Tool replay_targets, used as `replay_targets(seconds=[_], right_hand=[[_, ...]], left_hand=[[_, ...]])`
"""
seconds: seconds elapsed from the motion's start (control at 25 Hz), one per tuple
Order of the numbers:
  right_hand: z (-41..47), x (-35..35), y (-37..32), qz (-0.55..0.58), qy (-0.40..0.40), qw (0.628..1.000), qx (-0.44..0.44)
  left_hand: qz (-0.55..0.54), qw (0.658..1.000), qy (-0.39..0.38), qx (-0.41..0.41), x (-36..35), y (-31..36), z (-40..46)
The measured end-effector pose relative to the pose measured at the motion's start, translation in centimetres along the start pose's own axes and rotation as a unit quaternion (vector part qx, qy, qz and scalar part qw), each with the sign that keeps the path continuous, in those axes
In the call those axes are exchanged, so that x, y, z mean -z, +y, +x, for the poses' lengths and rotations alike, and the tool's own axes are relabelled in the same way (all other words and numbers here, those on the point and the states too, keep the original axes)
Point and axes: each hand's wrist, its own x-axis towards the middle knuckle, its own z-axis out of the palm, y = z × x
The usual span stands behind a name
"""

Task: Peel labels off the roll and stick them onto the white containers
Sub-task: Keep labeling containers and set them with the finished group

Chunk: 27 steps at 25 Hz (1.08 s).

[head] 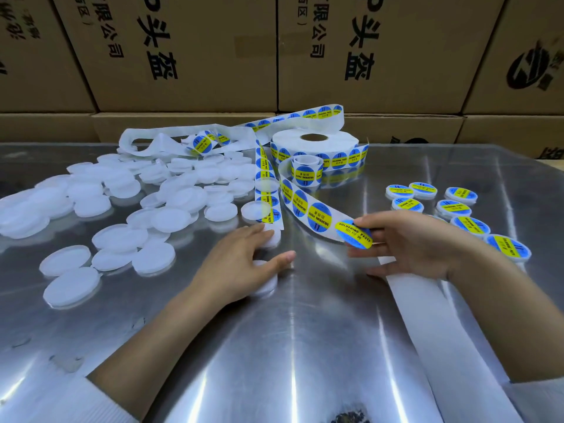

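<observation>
right hand (418, 245) is pinching label (354, 236) off strip (308, 209) | left hand (241, 264) is gripping container (268, 283) on counter (305, 346)

White container (268, 285) mostly hidden under left hand (241, 264); backing strip (442, 331) cut off at bottom edge.

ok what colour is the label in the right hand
Blue with a yellow band, seen in the head view: label, right hand.
</observation>
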Motion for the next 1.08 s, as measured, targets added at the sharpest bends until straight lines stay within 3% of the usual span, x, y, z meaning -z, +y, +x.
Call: replay_targets(seconds=[0.2,0.44,0.6,0.84,1.08], right_hand=[[0.4,0.5,0.1,0.04,0.043,0.998,0.0],[1.0,-1.4,0.5,-0.006,0.016,0.994,0.109],[1.1,-2.4,0.9,-0.01,0.009,0.99,0.137],[1.2,-3.4,1.2,-0.008,0.03,0.986,0.162],[1.2,-3.7,1.3,-0.021,0.025,0.987,0.156]], left_hand=[[-0.019,0.998,0.052,0.034,0.5,0.5,0.0],[-0.024,0.997,0.043,0.064,-0.1,0.8,-0.1],[-0.089,0.993,0.078,0.02,0.1,1.6,-0.4],[-0.133,0.974,0.116,-0.145,0.3,3.7,-1.0],[-0.139,0.968,0.124,-0.17,0.4,4.1,-1.3]])
